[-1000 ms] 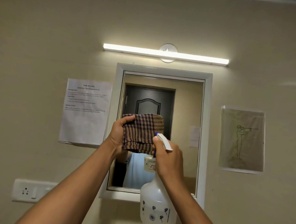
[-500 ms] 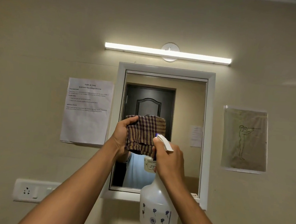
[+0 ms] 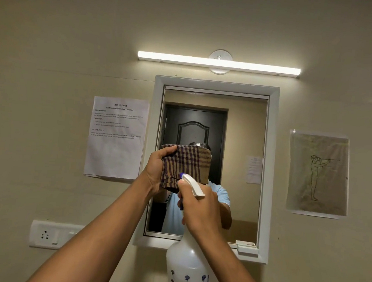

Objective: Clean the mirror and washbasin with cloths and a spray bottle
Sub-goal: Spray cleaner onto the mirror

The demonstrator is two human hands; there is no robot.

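Brown checked cloth point(image 3: 186, 165), folded, is clenched in the left hand point(image 3: 156, 171) before the white-framed mirror point(image 3: 243, 131). The right hand point(image 3: 200, 210) grasps the spray bottle point(image 3: 190, 271) by its neck, nozzle at the cloth, seemingly to dampen it. No washbasin is in view.

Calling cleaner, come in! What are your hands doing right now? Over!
Left hand holds checked cloth up before the mirror. Right hand grips spray bottle, nozzle at the cloth. Nothing in the way. Over.

Cloth point(image 3: 186, 165) before mirror point(image 3: 243, 127) — bottle point(image 3: 190, 266) below.
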